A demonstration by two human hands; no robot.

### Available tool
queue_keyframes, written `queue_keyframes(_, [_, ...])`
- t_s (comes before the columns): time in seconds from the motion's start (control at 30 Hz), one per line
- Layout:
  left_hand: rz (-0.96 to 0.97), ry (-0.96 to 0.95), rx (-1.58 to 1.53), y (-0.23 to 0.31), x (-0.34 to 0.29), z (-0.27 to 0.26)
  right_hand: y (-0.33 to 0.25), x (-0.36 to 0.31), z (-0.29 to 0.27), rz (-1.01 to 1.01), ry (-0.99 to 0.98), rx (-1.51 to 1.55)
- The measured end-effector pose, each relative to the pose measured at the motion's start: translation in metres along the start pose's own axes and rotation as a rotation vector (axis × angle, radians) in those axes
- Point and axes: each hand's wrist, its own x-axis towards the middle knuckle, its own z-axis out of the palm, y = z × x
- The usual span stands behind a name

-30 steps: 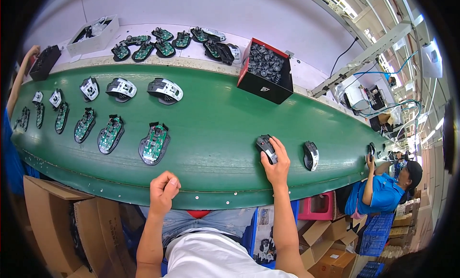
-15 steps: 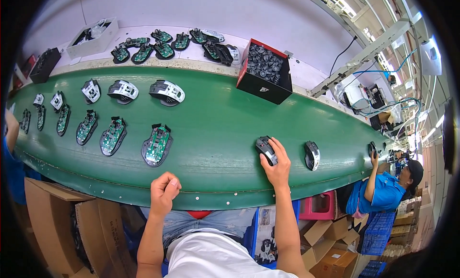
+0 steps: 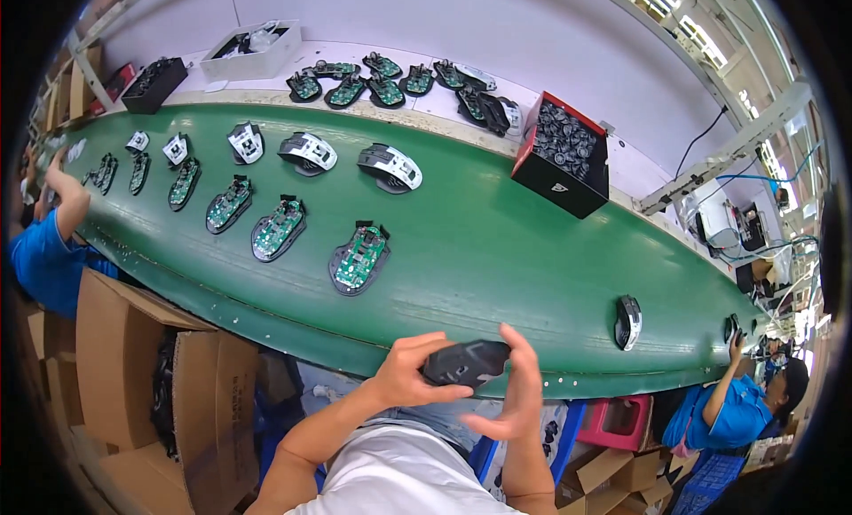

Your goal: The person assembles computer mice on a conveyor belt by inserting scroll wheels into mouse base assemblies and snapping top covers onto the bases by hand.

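Note:
A dark computer mouse (image 3: 466, 364) is held above the near edge of the green belt, in front of my body. My left hand (image 3: 413, 370) grips it at its left end, fingers behind and thumb along the near side. At its right end my right hand (image 3: 519, 391) is open, thumb and fingers apart; whether a fingertip touches the mouse I cannot tell. Nearest on the belt are an open mouse base with a green circuit board (image 3: 362, 259) to the left and a grey-and-black mouse (image 3: 628, 323) to the right.
The green belt (image 3: 497, 275) carries several mouse bases and white-and-black top shells (image 3: 390, 167) at left. A black box of small dark parts (image 3: 561, 173) stands at its far edge. Co-workers in blue sit at left (image 3: 53, 253) and right (image 3: 737, 408). Cardboard boxes (image 3: 213, 408) stand below.
The mouse under my right hand has been lifted off the belt and brought toward me. My left hand now grips it, and my right hand has opened beside it. The view has shifted left.

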Motion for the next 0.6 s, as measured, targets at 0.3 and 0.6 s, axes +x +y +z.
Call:
queue_keyframes(0.3, [0.159,-0.121,0.131,0.007,0.006,-0.004,0.005,0.018,-0.007,0.043,0.003,0.162])
queue_keyframes(0.6, [0.039,-0.186,-0.195,-0.001,0.001,-0.014,-0.036,0.029,-0.003,0.145,0.132,0.227])
